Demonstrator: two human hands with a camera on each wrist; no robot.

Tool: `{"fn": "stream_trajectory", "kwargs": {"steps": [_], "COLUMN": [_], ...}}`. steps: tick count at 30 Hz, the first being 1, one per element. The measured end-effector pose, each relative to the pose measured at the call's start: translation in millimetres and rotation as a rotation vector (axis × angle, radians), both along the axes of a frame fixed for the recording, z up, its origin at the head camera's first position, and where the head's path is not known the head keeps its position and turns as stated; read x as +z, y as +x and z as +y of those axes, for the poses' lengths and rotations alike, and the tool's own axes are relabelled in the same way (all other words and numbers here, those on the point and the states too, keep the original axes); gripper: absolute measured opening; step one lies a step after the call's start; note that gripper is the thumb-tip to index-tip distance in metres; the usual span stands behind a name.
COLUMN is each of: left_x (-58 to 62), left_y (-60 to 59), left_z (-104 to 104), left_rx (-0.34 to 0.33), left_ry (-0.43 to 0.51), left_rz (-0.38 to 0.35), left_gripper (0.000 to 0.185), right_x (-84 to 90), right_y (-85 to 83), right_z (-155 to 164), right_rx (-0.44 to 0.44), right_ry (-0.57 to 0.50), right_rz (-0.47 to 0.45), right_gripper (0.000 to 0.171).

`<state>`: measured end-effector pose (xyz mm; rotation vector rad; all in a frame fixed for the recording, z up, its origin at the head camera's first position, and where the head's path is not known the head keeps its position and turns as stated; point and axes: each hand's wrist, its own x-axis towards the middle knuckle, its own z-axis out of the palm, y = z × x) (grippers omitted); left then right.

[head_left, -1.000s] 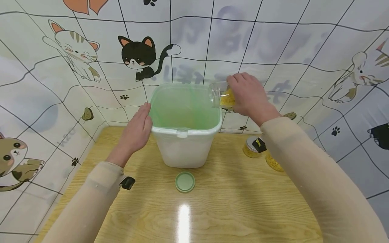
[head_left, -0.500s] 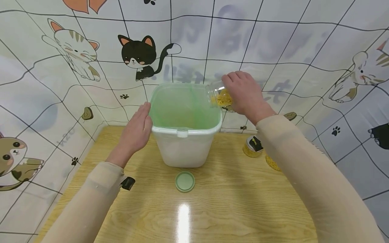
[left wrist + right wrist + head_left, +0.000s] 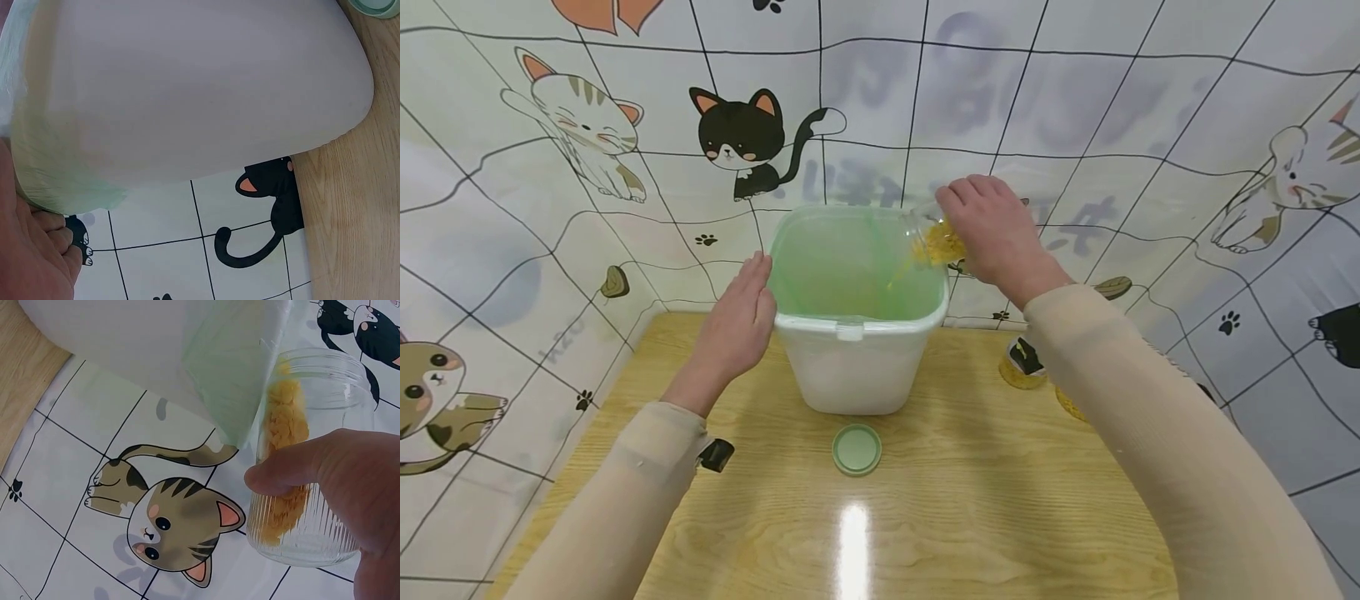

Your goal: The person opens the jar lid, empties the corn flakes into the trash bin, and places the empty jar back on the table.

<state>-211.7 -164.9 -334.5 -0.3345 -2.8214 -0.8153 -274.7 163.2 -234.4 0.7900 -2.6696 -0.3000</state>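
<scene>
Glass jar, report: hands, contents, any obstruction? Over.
Right hand grips glass jar, tilted over white bin. Left hand touches bin's left side. Yellow flakes dropping in. No obstruction seen at jar's mouth.

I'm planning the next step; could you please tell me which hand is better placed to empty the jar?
Probably the right hand: it grips the tilted jar of yellow pieces, its mouth over the bin. The left hand rests against the bin's opposite side.
</scene>
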Motion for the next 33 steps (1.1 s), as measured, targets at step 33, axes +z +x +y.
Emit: {"fn": "stream_trajectory", "kwargs": {"steps": [33], "left_x": [0.1], "left_y": [-0.4], "left_z": [0.4], "left_rx": [0.001], "left_ry": [-0.003], "left_rz": [-0.009], "left_gripper": [0.058], "right_x": [-2.0], "right_y": [0.7], "right_z": [-6.6], "right_rx": [0.007], "right_ry": [0.036], "right_rz": [0.007], "right_gripper": [0.065]}}
